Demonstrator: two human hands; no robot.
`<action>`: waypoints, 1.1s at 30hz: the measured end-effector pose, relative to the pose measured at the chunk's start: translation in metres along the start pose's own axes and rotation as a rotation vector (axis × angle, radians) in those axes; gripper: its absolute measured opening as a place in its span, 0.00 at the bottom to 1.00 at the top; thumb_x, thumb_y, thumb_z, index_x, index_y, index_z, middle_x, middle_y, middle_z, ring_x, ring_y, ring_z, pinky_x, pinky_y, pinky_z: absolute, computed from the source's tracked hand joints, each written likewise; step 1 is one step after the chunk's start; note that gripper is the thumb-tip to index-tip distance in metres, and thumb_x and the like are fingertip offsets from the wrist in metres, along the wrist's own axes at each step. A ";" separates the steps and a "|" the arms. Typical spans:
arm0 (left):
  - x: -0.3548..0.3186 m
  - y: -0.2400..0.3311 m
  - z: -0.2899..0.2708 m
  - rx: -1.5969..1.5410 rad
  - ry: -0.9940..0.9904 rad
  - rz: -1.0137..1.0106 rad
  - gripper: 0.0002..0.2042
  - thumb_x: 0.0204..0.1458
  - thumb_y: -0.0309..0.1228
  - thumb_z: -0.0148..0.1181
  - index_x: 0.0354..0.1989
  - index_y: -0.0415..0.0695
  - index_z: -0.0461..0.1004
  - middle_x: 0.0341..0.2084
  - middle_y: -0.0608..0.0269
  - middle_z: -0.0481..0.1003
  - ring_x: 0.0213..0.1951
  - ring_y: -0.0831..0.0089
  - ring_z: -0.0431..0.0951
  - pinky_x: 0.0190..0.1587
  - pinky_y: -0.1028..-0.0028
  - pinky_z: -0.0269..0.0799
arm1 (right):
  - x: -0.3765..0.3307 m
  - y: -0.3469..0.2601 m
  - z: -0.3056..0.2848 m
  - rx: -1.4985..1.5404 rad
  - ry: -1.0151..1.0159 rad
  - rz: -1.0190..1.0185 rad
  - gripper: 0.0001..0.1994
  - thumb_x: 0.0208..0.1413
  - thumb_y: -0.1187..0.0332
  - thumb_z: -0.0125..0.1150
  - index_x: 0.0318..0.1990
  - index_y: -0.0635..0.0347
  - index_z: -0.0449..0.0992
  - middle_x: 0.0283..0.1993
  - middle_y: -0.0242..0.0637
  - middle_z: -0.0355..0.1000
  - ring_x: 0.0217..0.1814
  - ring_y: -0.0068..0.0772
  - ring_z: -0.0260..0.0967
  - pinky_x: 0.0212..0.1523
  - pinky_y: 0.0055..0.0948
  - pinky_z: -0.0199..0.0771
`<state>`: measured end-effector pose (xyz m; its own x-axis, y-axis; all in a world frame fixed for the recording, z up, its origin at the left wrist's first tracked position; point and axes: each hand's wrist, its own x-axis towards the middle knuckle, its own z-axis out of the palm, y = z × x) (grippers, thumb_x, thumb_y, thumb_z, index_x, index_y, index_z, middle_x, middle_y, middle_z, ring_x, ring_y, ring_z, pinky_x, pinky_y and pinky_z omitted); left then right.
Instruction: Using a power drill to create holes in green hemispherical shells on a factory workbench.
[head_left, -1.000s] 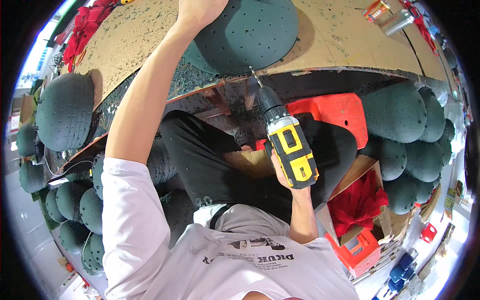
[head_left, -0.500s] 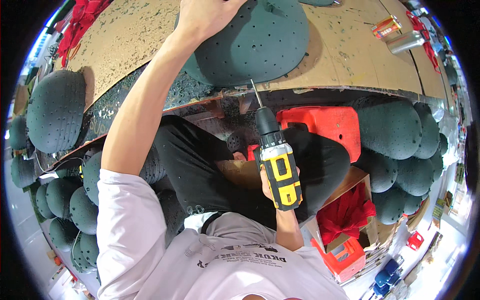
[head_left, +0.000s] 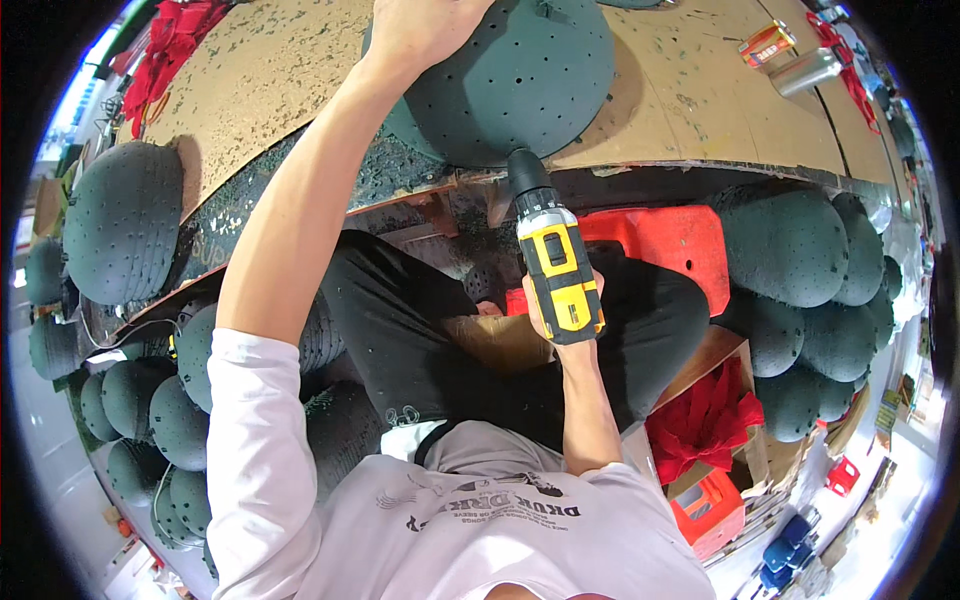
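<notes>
A dark green dome-shaped shell, dotted with small holes, sits at the table's near edge. My left hand lies against its upper left side; the fingers run out at the top of the picture. In my right hand is a yellow and black cordless drill, gripped from below and pointing away from me. Its black chuck meets the shell's near rim, and the bit is hidden from view.
Cardboard strewn with green shavings covers the table. A can lies at the far right. Stacks of similar shells stand at left and right. A red plastic stool and a box of red cloth are beside my legs.
My right hand has pushed the drill forward to the shell; the bit, bare before, is out of sight now. My left hand stays on the shell.
</notes>
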<state>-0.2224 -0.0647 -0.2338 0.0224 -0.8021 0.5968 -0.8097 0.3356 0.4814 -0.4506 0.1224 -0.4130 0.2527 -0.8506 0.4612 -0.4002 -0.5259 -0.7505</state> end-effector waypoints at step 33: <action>0.036 0.022 -0.027 0.354 -0.020 0.280 0.16 0.55 0.37 0.62 0.41 0.35 0.81 0.40 0.45 0.79 0.46 0.53 0.78 0.49 0.58 0.71 | -0.169 -0.053 -0.077 -0.490 0.115 -0.023 0.11 0.49 0.68 0.70 0.42 0.53 0.81 0.43 0.34 0.78 0.44 0.41 0.73 0.46 0.40 0.70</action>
<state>-0.2231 -0.0732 -0.1841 -0.2342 -0.7149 0.6589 -0.9339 0.3538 0.0520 -0.5399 0.2938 -0.4148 0.1787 -0.8193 0.5449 -0.7689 -0.4618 -0.4422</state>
